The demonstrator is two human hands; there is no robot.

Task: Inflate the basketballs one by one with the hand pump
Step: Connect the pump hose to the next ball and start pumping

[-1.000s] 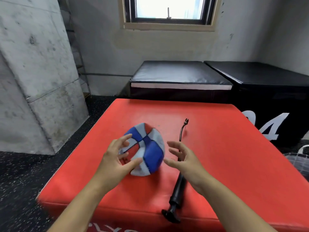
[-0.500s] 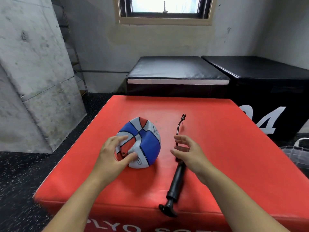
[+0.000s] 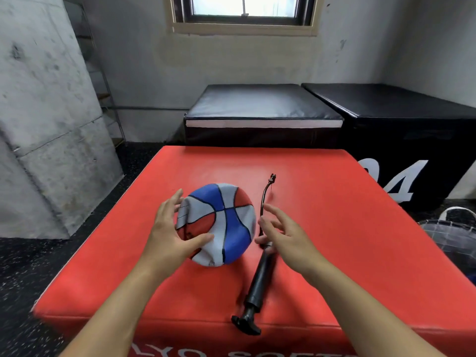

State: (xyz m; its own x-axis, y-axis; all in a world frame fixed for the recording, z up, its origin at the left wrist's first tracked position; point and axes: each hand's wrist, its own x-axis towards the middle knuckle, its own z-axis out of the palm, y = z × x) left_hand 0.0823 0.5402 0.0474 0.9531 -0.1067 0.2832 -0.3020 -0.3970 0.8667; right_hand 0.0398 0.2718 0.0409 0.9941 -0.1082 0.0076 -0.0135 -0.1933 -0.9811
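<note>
My left hand (image 3: 171, 235) holds the limp, half-flat basketball with blue, red and grey-white panels (image 3: 219, 224), which sits on the red padded vinyl plyo box (image 3: 322, 228) a little toward nine o'clock of the box's middle. My thumb presses onto the ball's near face and my fingers curve round its edge at nine o'clock, so the grip is wrapped on the ball. The ball sags and creases under my thumb, with its flattened face turned up toward me.

My right hand (image 3: 284, 235) hovers at three o'clock of the ball, fingers spread and loosely bent, clasping nothing. It sits over the far end of the black plastic hand pump (image 3: 260, 279); I cannot tell whether the palm touches the barrel. The pump lies on the box with its T-shaped handle (image 3: 246, 324) at the near edge, toward six o'clock, and its barrel running up toward twelve. From the barrel's far end a thin black hose (image 3: 265, 194) curves on past my fingers to a small tip at twelve o'clock, lying just beside the ball at its three o'clock side.

Beyond the box, at twelve o'clock, stand two black padded boxes (image 3: 260, 106) under a window (image 3: 244, 7). A grey concrete wall (image 3: 43, 112) rises at nine o'clock.
</note>
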